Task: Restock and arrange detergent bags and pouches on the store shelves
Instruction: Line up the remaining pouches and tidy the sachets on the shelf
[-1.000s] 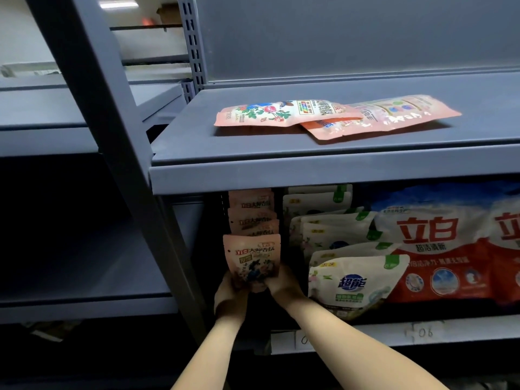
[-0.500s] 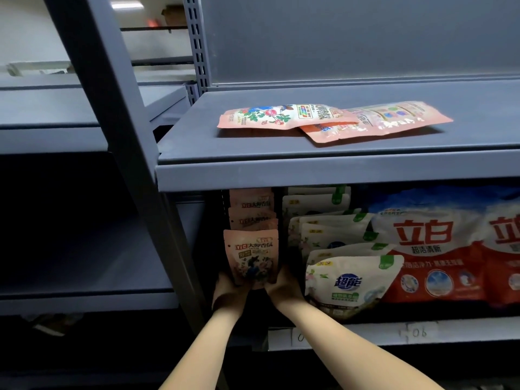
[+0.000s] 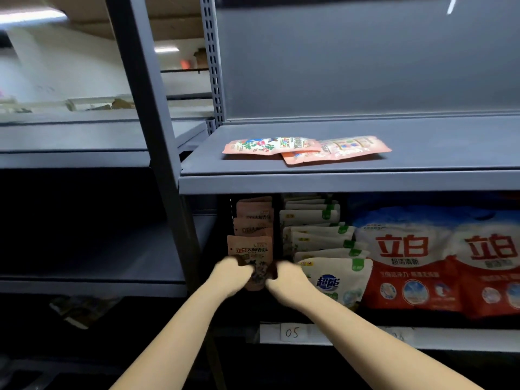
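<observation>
A pink detergent pouch (image 3: pixel 250 249) stands upright at the front of a row of like pink pouches (image 3: pixel 254 218) at the left end of the lower shelf. My left hand (image 3: pixel 233 273) grips its lower left side and my right hand (image 3: pixel 287 280) grips its lower right side, fingers curled over the front; both hands are blurred. The pouch's bottom half is partly hidden by my fingers. Two more pink pouches (image 3: pixel 270 146) (image 3: pixel 346 149) lie flat and overlapping on the upper shelf (image 3: pixel 422 142).
Right of the pink row stand white-and-green pouches (image 3: pixel 332 274), then large red-and-white detergent bags (image 3: pixel 405 263). A grey upright post (image 3: pixel 157 136) borders the bay on the left. A price strip marked 05 (image 3: pixel 291 332) runs along the lower shelf's front edge.
Both hands have slid up from under the front pink pouch onto its lower sides. The pouch stays upright in place. My view has tilted upward.
</observation>
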The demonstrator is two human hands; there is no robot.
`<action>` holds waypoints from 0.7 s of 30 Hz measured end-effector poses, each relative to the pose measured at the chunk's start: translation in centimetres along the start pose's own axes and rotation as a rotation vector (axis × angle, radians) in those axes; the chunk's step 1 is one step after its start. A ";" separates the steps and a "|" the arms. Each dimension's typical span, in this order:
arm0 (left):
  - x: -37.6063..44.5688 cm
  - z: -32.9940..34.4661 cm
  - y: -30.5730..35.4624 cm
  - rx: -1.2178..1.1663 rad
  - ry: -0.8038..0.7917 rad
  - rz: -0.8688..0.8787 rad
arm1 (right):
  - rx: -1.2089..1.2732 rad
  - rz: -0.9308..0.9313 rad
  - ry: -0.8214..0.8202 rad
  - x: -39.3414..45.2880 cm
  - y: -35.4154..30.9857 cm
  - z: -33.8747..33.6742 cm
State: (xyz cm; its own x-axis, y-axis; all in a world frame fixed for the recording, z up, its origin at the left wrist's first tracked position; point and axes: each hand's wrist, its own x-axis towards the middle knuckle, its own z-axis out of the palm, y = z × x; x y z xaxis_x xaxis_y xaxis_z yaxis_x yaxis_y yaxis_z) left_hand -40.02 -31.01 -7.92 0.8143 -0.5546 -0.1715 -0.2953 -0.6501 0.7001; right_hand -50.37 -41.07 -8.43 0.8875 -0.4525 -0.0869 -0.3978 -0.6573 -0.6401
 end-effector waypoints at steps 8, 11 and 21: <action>-8.2 -7.9 10.3 0.089 -0.071 0.295 | 0.007 -0.250 0.162 -7.1 -3.3 -11.5; -9.3 -10.7 14.4 -0.033 0.054 0.424 | 0.085 -0.357 0.224 -9.0 -4.5 -16.0; -2.2 -11.9 19.0 0.386 0.328 0.379 | -0.141 -0.277 0.645 -5.1 -4.4 -25.5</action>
State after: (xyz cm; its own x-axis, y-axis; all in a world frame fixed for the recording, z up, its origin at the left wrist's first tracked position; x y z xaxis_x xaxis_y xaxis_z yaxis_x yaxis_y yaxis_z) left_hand -41.44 -36.00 13.98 0.7103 -0.6350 0.3038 -0.7027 -0.6139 0.3598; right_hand -59.06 -51.29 14.33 0.6629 -0.4956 0.5612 -0.2429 -0.8514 -0.4649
